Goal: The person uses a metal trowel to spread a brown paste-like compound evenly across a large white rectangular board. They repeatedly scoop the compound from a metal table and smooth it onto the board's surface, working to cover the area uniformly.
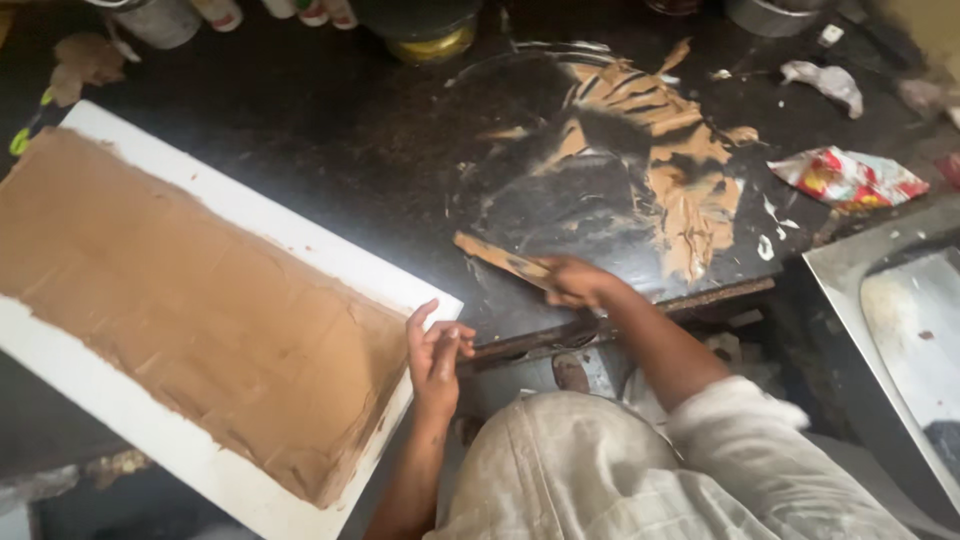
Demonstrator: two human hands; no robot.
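Note:
A white board lies slanted across the dark worktop, most of its face spread with brown paste. My left hand rests at the board's near right corner, fingers curled on its edge. My right hand grips a flat scraper smeared with the same brown paste; its blade lies on the black slab. Streaks of brown paste cover the slab's right part.
Jars and tins line the far edge of the worktop. A crumpled red and white wrapper lies at the right, with a scrap of white cloth behind it. A pale metal sheet leans at the lower right.

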